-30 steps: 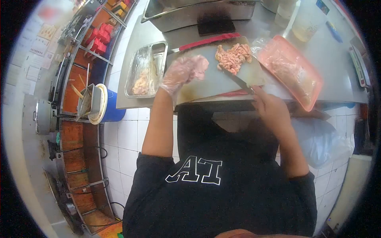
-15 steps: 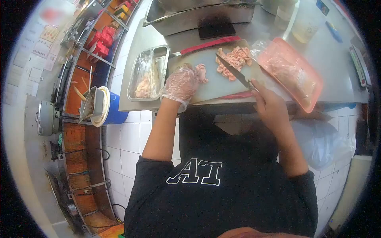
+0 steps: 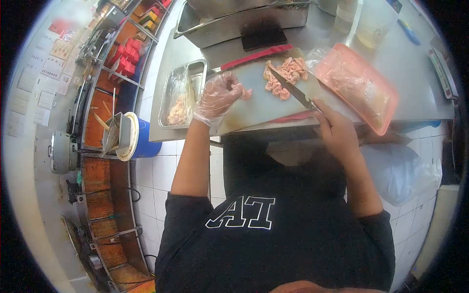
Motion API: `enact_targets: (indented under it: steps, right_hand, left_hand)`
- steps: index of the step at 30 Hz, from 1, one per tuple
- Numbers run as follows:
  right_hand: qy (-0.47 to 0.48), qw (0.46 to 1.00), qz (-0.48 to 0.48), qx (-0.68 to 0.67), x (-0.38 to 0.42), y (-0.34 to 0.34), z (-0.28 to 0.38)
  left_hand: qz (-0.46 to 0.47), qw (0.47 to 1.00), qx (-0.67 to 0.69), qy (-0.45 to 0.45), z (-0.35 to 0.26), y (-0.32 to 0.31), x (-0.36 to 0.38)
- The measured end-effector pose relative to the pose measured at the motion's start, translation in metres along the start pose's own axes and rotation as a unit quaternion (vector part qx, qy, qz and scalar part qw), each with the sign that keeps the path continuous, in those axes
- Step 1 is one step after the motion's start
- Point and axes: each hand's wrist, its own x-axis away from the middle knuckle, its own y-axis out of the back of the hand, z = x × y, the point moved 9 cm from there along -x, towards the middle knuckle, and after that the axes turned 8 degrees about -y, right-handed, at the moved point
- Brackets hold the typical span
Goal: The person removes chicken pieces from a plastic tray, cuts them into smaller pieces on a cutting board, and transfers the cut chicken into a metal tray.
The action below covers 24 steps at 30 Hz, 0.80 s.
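The knife (image 3: 293, 91) handle is hidden inside the right hand (image 3: 337, 132). The cups (image 3: 364, 19) are cut off by the top edge. Wrap blurs the tray (image 3: 181, 93) contents.

Black tee w/ short sleeves, big white outlined block letters across chest, reading upside-down from this view. Left hand (image 3: 218, 95) in thin clear plastic glove, crinkled, loose at wrist cuff. Right hand (image 3: 336, 131) bare, no glove. Both forearms bare; no watch or jewellery visible.

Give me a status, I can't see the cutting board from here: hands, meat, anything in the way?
Left hand gloved, gripping a meat piece. Right hand bare, shut on knife, blade at the meat pile on the cutting board. Pink tray alongside, not blocking.
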Motion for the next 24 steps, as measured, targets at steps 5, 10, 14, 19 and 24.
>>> enact_targets:
  steps: [5,10,14,19,24]
  right_hand:
    - [0.004,1.0,-0.005,0.006,0.001,0.002,0.0]
    - [-0.014,1.0,-0.004,0.015,0.002,0.007,-0.005]
    - [-0.012,1.0,-0.013,0.026,0.002,0.007,-0.01]
    - [-0.011,0.999,0.015,0.025,-0.006,-0.015,0.006]
    - [0.064,0.996,0.053,0.037,-0.016,-0.066,0.038]
  left_hand:
    - [-0.029,0.95,0.31,0.006,-0.03,-0.013,-0.016]
    - [-0.078,0.942,0.325,0.021,-0.016,0.0,-0.01]
    - [-0.054,0.997,-0.048,-0.039,0.061,0.001,0.025]
    - [-0.159,0.965,-0.203,-0.04,0.018,0.005,0.054]
    - [-0.023,0.944,-0.27,-0.187,-0.016,-0.033,0.047]
